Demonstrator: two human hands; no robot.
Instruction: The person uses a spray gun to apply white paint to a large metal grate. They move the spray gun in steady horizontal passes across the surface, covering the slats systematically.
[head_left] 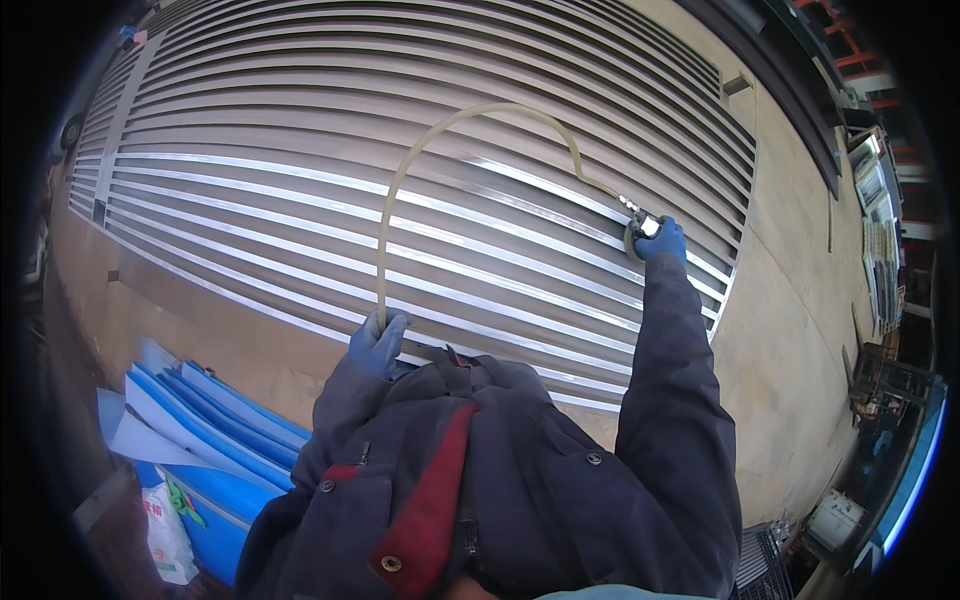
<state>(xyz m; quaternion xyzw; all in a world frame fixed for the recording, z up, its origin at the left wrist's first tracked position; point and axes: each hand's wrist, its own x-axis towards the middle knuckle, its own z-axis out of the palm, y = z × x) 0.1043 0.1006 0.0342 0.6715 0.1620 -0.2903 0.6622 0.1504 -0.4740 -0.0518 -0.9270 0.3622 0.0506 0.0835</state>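
A large slatted metal panel (470,255) lies before me; several nearer slats shine bright, while the farther ones look dull. My right hand (666,238), in a blue glove, is closed around a small air sander (648,226) with a round disc, low over the slats at the panel's right side. Whether the disc touches them I cannot tell. From the tool's metal fitting a yellowish air hose (500,109) arcs up and left over the panel. It comes down to my gloved left hand (377,342), closed on it at the panel's near edge, close to my body.
Under the panel is a wide tan board (785,330). At lower left stand blue sheets (205,405) with a white plastic bag (168,535) beside them. Framed panes (880,235) lean along the far right. A black crate (762,565) sits at lower right.
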